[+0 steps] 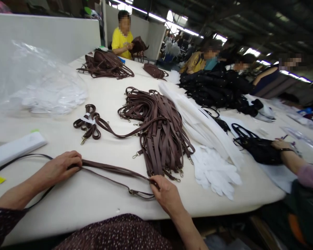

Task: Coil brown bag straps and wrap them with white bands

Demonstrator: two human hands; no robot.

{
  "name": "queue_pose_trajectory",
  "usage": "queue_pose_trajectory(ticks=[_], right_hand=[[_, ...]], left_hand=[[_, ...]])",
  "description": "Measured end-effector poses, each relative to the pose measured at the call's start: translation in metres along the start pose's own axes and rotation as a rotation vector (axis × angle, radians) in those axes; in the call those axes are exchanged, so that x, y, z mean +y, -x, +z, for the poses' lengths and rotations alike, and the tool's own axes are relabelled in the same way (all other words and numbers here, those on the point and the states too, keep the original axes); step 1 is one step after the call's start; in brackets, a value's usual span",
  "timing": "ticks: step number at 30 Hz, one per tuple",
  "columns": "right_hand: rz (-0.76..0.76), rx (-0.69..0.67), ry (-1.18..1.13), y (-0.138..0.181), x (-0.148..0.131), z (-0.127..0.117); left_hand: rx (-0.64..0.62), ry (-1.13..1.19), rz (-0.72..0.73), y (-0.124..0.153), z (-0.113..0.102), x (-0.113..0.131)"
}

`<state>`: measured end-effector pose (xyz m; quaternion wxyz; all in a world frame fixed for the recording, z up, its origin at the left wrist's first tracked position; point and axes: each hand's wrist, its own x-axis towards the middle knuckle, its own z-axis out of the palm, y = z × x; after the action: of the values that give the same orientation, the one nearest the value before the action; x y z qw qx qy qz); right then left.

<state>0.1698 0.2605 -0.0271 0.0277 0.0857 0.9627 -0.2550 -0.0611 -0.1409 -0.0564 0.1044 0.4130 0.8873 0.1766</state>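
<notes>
A brown bag strap stretches between my two hands just above the table's near side. My left hand is closed around its left end, and my right hand pinches the looped right end. A metal buckle sits on the lower strand, left of my right hand. Beyond the strap lies a big heap of brown straps with metal clips. To its left rests a folded bundle of straps wrapped with white strips, and one loose strap runs from there to the heap.
White paper pieces and long white sheets lie right of the heap. A clear plastic bag stands at left above a white box. Brown bags and black bags lie farther back. A co-worker's hand touches a black handbag.
</notes>
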Motion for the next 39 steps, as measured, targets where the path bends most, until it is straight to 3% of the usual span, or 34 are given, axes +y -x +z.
queue_pose_trajectory(ticks=[8, 14, 18, 25, 29, 34, 39], right_hand=[[-0.041, -0.046, 0.001, 0.009, 0.006, 0.004], [-0.038, 0.015, 0.097, 0.015, -0.004, -0.001], [-0.156, 0.096, 0.038, -0.001, -0.033, -0.008], [-0.29, -0.126, 0.027, -0.05, -0.092, 0.035], [-0.236, -0.112, -0.012, -0.06, -0.088, 0.055], [-0.13, -0.042, -0.187, -0.065, -0.076, 0.058], [-0.126, -0.063, -0.17, -0.069, -0.079, 0.057]], left_hand=[[0.029, -0.002, 0.013, 0.014, 0.014, -0.021], [0.074, -0.034, 0.032, 0.017, 0.017, -0.016], [0.099, -0.019, 0.012, 0.016, 0.016, -0.011], [0.064, 0.04, 0.003, 0.011, 0.004, 0.005], [0.113, 0.062, 0.005, 0.012, 0.001, 0.013], [0.114, 0.096, -0.006, 0.01, 0.001, 0.016], [0.242, 0.232, -0.186, 0.022, -0.007, 0.021]])
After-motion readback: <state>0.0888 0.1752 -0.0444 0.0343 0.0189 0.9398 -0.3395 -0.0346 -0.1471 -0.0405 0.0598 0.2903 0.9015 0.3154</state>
